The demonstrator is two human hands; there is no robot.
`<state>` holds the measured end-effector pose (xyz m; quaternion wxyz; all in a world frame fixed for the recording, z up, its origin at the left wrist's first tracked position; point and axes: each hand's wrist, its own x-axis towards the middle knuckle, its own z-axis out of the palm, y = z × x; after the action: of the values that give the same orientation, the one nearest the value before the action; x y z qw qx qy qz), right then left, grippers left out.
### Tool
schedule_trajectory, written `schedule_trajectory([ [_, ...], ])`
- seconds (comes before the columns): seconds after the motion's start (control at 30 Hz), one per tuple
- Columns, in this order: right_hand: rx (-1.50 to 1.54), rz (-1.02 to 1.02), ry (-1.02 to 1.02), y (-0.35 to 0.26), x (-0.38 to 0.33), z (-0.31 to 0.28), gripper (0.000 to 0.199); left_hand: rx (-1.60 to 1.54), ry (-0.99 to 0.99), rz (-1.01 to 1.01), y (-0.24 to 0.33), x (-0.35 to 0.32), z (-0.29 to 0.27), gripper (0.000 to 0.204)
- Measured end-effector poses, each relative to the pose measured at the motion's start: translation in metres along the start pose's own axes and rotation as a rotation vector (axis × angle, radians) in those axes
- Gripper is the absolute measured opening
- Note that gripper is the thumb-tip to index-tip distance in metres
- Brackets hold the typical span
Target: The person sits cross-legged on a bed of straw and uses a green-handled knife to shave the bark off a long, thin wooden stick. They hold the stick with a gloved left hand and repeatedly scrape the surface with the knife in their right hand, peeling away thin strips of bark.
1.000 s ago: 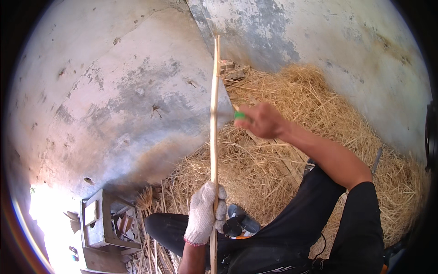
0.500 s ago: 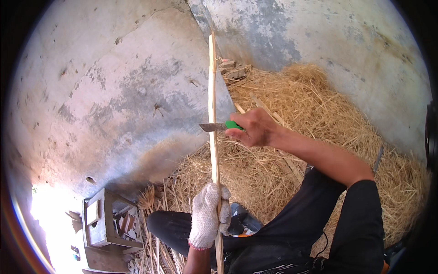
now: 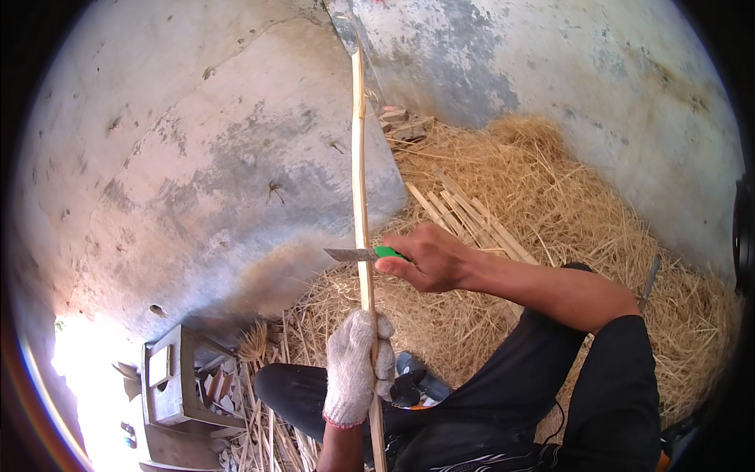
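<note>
A long pale strip of split wood or bamboo (image 3: 359, 157) stands lengthwise before me, its far end splintered to a thin point. My left hand (image 3: 352, 370), in a white knitted glove, is wrapped round its lower part. Bare and closed, my right hand (image 3: 429, 258) grips a knife (image 3: 351, 255) by its green handle. The dark blade lies crosswise against the strip, a little beyond the glove, with its tip sticking out to the left.
Several split strips (image 3: 472, 216) lie on a heap of straw-like shavings (image 3: 550, 197) to the right. A weathered wall (image 3: 197, 157) rises ahead and left. At the lower left stands a wooden frame (image 3: 169, 377) beside loose sticks (image 3: 271, 440). Another blade-like tool (image 3: 650, 282) rests in the shavings at right.
My right hand has drawn the knife down the strip, nearer the gloved left hand. The strip's far end has tilted slightly left. My left hand keeps its hold.
</note>
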<state>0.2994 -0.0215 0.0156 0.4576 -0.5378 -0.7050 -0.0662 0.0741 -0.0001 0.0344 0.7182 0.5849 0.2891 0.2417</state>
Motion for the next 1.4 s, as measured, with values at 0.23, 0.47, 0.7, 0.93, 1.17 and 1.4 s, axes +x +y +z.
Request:
schedule_trajectory([
  [0.23,-0.237,-0.119,0.100,0.022,0.005,0.010,0.051,-0.104,-0.022,0.032,-0.008,0.006,-0.003,0.041],
  [0.47,-0.341,0.574,0.380,0.127,0.019,-0.072,0.061,0.003,-0.167,0.009,-0.007,-0.031,0.006,0.046],
  [0.7,-0.131,0.316,0.329,0.050,0.011,-0.060,0.060,-0.061,-0.083,0.073,-0.004,0.021,-0.024,0.032],
  [0.93,-0.204,-0.005,0.183,0.014,0.008,-0.042,0.039,0.558,0.178,0.335,0.041,0.040,-0.039,0.022],
  [1.17,-0.176,0.044,0.180,0.012,0.016,-0.044,0.041,0.442,0.254,0.384,0.051,0.029,-0.048,0.022],
  [1.4,-0.167,-0.062,0.202,0.013,0.010,-0.037,0.040,0.459,0.201,0.360,0.060,0.013,-0.043,0.019],
])
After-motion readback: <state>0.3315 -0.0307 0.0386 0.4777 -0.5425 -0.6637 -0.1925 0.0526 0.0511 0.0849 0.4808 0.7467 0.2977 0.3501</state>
